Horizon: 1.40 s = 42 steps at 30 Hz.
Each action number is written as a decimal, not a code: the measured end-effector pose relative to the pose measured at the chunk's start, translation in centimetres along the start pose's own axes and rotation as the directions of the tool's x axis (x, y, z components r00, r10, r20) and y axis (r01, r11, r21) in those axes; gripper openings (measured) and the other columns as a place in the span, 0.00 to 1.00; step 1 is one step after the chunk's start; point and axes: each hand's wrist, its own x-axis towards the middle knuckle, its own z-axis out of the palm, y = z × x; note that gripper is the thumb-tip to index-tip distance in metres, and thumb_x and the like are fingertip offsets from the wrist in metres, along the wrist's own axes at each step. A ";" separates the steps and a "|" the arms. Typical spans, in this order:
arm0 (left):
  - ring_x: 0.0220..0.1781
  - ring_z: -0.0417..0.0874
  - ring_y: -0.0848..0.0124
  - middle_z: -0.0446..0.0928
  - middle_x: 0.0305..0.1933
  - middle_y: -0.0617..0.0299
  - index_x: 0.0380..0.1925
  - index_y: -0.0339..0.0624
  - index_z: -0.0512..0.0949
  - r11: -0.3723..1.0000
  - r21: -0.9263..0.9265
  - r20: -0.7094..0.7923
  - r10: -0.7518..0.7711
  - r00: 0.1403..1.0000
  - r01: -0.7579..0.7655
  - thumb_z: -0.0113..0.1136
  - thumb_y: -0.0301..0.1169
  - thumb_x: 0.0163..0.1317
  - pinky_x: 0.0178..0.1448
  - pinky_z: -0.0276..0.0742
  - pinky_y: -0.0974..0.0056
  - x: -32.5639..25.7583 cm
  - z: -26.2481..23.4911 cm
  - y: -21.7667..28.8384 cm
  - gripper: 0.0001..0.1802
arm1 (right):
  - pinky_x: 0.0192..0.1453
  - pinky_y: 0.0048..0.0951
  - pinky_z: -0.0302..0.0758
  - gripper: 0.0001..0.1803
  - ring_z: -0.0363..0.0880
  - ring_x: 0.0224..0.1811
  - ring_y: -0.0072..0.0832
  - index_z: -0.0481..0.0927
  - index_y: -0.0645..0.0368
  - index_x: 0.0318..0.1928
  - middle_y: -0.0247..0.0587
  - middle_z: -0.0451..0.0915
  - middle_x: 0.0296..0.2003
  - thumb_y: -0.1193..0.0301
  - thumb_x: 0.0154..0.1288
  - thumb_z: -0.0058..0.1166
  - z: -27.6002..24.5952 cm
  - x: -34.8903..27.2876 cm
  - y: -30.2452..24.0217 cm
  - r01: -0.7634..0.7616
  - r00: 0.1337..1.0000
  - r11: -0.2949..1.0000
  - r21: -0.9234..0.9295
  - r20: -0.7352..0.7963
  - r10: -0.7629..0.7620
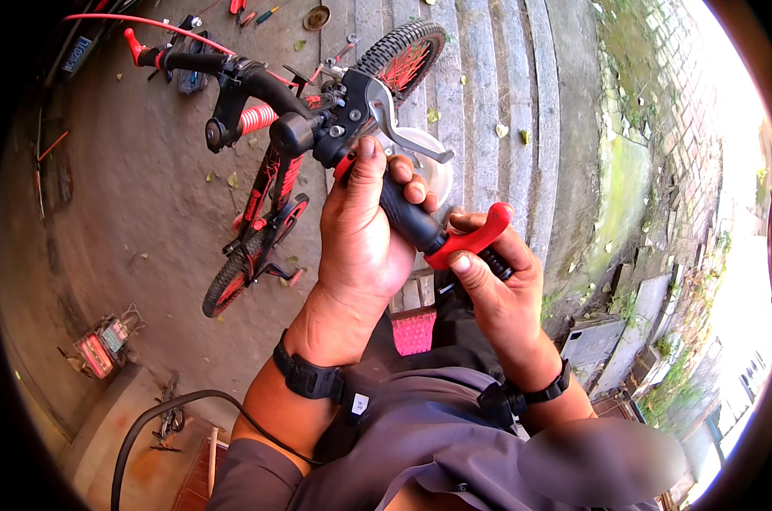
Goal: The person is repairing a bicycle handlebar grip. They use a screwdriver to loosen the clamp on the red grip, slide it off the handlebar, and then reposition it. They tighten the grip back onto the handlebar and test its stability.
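Grey shirt fabric (403,417) comes closest; beyond it, both hands work at the handlebar (275,89). The left hand (364,234) wraps the black rubber grip (410,213), while the right hand (507,289) pinches the red bar end (490,228) at the grip's tip. The bicycle (284,175) stands across the left edge of the striped paving (496,111). Fitting or adjusting that bar end seems the step in hand; the next move probably calls for bracing the grip and lining up the bar end.
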 end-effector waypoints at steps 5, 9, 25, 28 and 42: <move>0.34 0.76 0.74 0.73 0.33 0.68 0.39 0.51 0.72 1.000 -0.026 0.019 0.012 1.000 -0.012 0.60 0.45 0.72 0.42 0.77 0.61 0.1 -0.3 -0.2 0.13 | 0.67 0.37 0.69 0.20 0.74 0.56 0.32 0.79 0.71 0.53 0.44 0.79 0.50 0.75 0.62 0.67 -0.2 -0.3 -1.0 -0.172 0.985 0.979 0.107 0.035 0.169; 0.33 0.76 0.75 0.73 0.33 0.68 0.38 0.51 0.72 0.999 -0.040 0.016 0.003 1.000 -0.002 0.60 0.45 0.72 0.41 0.77 0.62 -0.1 0.0 -0.2 0.13 | 0.72 0.39 0.65 0.20 0.71 0.60 0.31 0.77 0.73 0.55 0.45 0.74 0.54 0.80 0.63 0.62 -0.1 -0.4 -1.6 -0.149 0.986 0.976 0.156 0.092 0.136; 0.32 0.74 0.74 0.71 0.33 0.67 0.37 0.48 0.72 0.999 -0.037 0.019 -0.007 1.000 0.008 0.59 0.46 0.73 0.41 0.75 0.62 -0.3 0.0 -0.4 0.14 | 0.63 0.32 0.71 0.18 0.78 0.56 0.29 0.80 0.68 0.53 0.40 0.81 0.47 0.79 0.62 0.64 -0.9 -0.6 -2.0 -0.069 0.993 0.990 -0.122 0.083 0.080; 0.32 0.74 0.74 0.72 0.33 0.67 0.37 0.48 0.72 0.999 -0.030 0.015 -0.013 1.000 0.013 0.58 0.45 0.73 0.41 0.75 0.61 -0.4 0.0 -0.5 0.14 | 0.63 0.29 0.71 0.21 0.76 0.56 0.23 0.77 0.67 0.58 0.38 0.81 0.51 0.78 0.65 0.63 -0.4 -0.7 -2.4 -0.295 0.956 0.938 0.184 0.051 0.290; 0.32 0.74 0.73 0.72 0.33 0.66 0.37 0.47 0.72 1.000 -0.028 0.000 -0.005 1.000 0.005 0.59 0.45 0.73 0.41 0.75 0.61 -0.7 0.0 -0.8 0.14 | 0.60 0.26 0.73 0.21 0.78 0.51 0.19 0.74 0.67 0.59 0.36 0.83 0.48 0.77 0.67 0.61 -1.1 -0.7 -2.4 -0.347 0.937 0.919 0.186 0.094 0.335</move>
